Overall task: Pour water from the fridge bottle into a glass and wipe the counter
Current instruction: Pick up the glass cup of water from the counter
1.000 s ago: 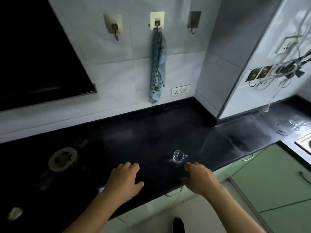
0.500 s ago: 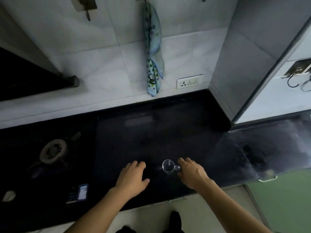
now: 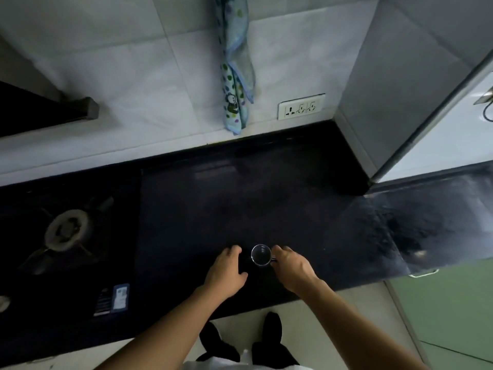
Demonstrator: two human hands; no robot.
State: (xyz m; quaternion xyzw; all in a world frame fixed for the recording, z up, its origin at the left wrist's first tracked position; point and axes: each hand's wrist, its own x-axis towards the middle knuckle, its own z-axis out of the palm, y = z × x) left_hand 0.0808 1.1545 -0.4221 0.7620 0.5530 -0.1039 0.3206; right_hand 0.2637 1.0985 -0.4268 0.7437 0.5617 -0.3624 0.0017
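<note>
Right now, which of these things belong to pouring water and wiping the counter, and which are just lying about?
For the job: glass; right hand, holding its handle; left hand, resting on the counter; hanging cloth, probably for wiping. No bottle in view.
Just there: burner; socket; label.

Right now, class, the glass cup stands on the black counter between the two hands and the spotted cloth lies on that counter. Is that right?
Not quite. The head view shows the spotted cloth hanging against the tiled wall, not lying on the counter. The glass cup does stand there between the left hand and the right hand.
</note>
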